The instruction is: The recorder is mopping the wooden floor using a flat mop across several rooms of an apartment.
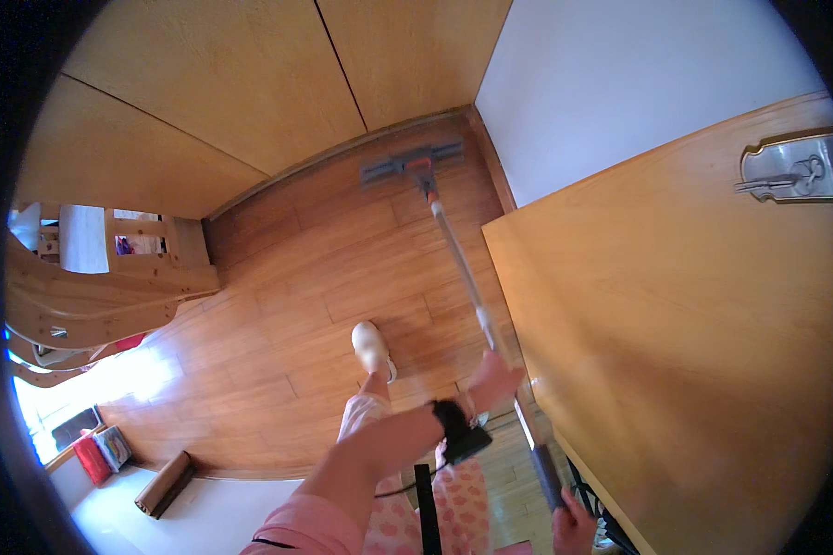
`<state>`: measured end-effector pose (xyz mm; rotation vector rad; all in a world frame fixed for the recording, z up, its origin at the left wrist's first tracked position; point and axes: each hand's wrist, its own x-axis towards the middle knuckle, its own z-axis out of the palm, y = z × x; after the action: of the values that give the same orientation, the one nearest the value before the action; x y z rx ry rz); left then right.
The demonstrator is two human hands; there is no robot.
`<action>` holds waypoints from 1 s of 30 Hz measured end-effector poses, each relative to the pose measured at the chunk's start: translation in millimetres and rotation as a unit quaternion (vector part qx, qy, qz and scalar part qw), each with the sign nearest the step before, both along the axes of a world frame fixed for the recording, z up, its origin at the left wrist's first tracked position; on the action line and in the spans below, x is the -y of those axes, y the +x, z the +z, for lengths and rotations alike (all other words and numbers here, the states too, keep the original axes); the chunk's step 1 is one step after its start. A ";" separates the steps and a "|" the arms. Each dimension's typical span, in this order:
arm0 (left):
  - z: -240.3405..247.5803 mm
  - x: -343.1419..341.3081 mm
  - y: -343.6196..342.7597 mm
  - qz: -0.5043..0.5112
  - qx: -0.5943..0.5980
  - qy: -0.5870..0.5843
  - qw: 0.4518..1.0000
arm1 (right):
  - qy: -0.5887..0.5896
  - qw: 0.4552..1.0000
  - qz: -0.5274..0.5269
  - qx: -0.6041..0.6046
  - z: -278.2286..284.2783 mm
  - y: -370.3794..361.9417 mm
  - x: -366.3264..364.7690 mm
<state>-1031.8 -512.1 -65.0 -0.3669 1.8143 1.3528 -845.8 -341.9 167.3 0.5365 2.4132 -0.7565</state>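
Observation:
A long-handled mop (460, 254) slants across the wooden floor, its wide grey head (415, 165) with orange-red parts lying near the far corner. Partway down the pale pole, my left hand (496, 380) is closed around it. Lower down, close to the bottom edge of the view, my right hand (574, 529) wraps the dark grey grip (547, 476) at the pole's end. A black strap with a small device (461, 435) sits on my left wrist. The mop head's underside is hidden.
Wooden cabinet doors (204, 83) line the far side, meeting a white wall (639, 83). To the right, close beside the pole, stands a wooden door (676, 305) with a metal handle (791, 171). Wooden furniture (111, 296) and a brown roll (165, 484) are at left. My white shoe (370, 347) is on the floor.

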 end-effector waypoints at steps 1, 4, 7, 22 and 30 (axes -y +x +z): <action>-4.2 -0.4 -23.5 0.026 -0.044 0.002 0.999 | -0.088 0.983 -0.153 -0.050 -30.2 -12.4 1.3; -37.5 10.3 -79.7 0.046 -0.041 -0.050 0.997 | -0.184 0.953 -0.240 -0.033 -64.4 -64.0 8.2; -41.4 -1.5 -78.7 -0.344 -0.294 -0.132 0.882 | -0.183 0.958 -0.222 0.001 -53.1 -63.3 6.6; -36.6 6.8 -37.4 -0.038 -0.002 -0.004 0.999 | -0.214 0.956 -0.202 0.020 -52.0 -18.3 16.4; -92.8 4.5 130.5 -0.027 -0.378 -0.152 0.913 | -0.143 0.988 -0.039 -0.047 -37.6 94.0 22.8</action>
<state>-901.3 -516.6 -157.8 0.0800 2.6645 1.2607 -751.8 -364.7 129.6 0.4886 2.3226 -1.1630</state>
